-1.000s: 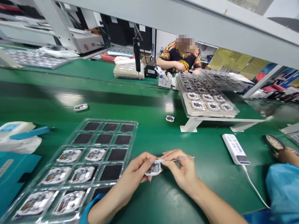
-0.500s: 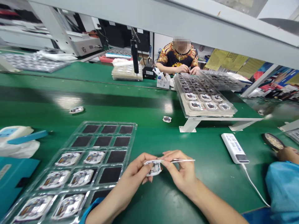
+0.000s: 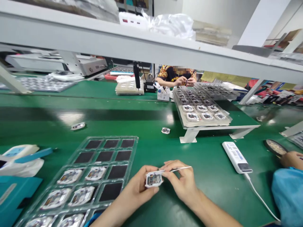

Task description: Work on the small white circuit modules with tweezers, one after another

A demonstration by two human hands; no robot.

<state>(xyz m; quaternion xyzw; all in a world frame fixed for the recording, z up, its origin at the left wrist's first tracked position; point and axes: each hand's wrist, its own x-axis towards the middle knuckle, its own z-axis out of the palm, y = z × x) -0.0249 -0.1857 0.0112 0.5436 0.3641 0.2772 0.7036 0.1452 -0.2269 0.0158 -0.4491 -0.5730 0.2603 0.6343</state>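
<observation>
My left hand [image 3: 138,186] pinches a small square electronic module [image 3: 153,179] in a white casing, with its dark circuit face showing. My right hand [image 3: 182,181] is shut on slim metal tweezers [image 3: 181,169], whose tips reach the module's top edge. The two hands nearly meet around the module. To the left of my left hand lies a clear plastic tray [image 3: 111,137] with black foam cells. Several similar modules sit in its nearer cells, and its farther cells show bare foam.
Two loose modules [image 3: 78,126] lie on the green bench mat [image 3: 132,138]. A stacked module tray [image 3: 201,118] stands on a white stand. A white power bank [image 3: 236,157] trails a cable. A co-worker's hand [image 3: 292,159] and blue sleeve are at right; another person [image 3: 176,75] works across the bench under a grey shelf [image 3: 142,47].
The view has tilted up, showing more of the overhead shelf and putting the bench lower in the frame. The module now sits lower, held flatter, and the tweezers slant slightly upward to the right.
</observation>
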